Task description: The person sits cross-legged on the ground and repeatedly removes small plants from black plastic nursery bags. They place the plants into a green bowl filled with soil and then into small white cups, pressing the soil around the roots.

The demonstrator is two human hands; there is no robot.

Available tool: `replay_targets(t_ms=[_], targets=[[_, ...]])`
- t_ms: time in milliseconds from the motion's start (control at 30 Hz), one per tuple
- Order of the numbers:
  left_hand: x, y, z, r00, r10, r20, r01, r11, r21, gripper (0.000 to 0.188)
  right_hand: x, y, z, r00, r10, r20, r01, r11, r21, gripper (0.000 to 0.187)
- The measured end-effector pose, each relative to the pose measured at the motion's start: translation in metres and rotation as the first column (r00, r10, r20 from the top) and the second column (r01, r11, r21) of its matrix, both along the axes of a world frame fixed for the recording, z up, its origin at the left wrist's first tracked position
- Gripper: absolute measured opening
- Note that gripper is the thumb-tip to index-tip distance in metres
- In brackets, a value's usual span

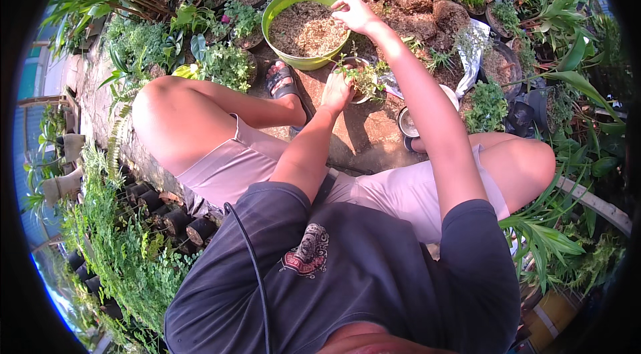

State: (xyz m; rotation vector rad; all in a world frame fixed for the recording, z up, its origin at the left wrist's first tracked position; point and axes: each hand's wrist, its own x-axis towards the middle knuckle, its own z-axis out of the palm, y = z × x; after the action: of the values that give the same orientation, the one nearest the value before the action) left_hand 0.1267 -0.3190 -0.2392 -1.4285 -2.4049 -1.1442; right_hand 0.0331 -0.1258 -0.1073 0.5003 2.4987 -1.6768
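Observation:
In front of me stands a small pot (361, 98) with a thin leafy plant (367, 77) in it. My left hand (338, 91) is closed at the pot's left side, against the plant, and leaves partly cover its fingertips. Just beyond is a wide lime-green tub (270, 43) holding brown, shredded potting mix (304, 25). Over the tub's right rim hovers my right hand (356, 15), its fingers pinched together. Whatever may be between those fingertips is too small to make out.
Loose brown fibre (407, 0) is heaped beyond my right hand. A silvery plastic bag (473, 53) lies to the right, and a small round container (406, 123) sits by my right foot. Potted plants crowd both sides. My sandalled left foot (283, 83) is beside the tub.

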Motion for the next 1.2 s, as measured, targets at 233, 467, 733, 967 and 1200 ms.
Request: replay_targets(t_ms=[233, 467, 733, 967, 1200], targets=[[0.001, 0.006, 0.005, 0.961, 0.059, 0.27, 0.025, 0.955, -0.296, 0.041, -0.077, -0.09, -0.031, 0.834, 0.302, 0.461, -0.502, 0.76, 0.412, 0.105], [0.002, 0.004, -0.023, 0.859, 0.052, 0.51, 0.025, 0.989, -0.142, 0.05, -0.063, -0.111, -0.056, 0.733, 0.278, 0.621, -0.591, 0.712, 0.38, 0.116], [-0.001, 0.01, -0.046, 0.874, 0.054, 0.483, 0.104, 0.95, -0.294, 0.065, -0.055, -0.115, -0.046, 0.687, 0.297, 0.663, -0.659, 0.639, 0.397, 0.089], [0.011, 0.002, -0.043, 0.813, -0.024, 0.581, -0.045, 0.994, 0.104, 0.066, -0.044, -0.122, -0.038, 0.79, 0.093, 0.606, -0.459, 0.746, 0.483, 0.091], [0.011, 0.003, -0.058, 0.868, 0.031, 0.496, 0.074, 0.979, -0.189, 0.063, -0.038, -0.119, -0.041, 0.798, 0.156, 0.582, -0.473, 0.76, 0.446, 0.071]])
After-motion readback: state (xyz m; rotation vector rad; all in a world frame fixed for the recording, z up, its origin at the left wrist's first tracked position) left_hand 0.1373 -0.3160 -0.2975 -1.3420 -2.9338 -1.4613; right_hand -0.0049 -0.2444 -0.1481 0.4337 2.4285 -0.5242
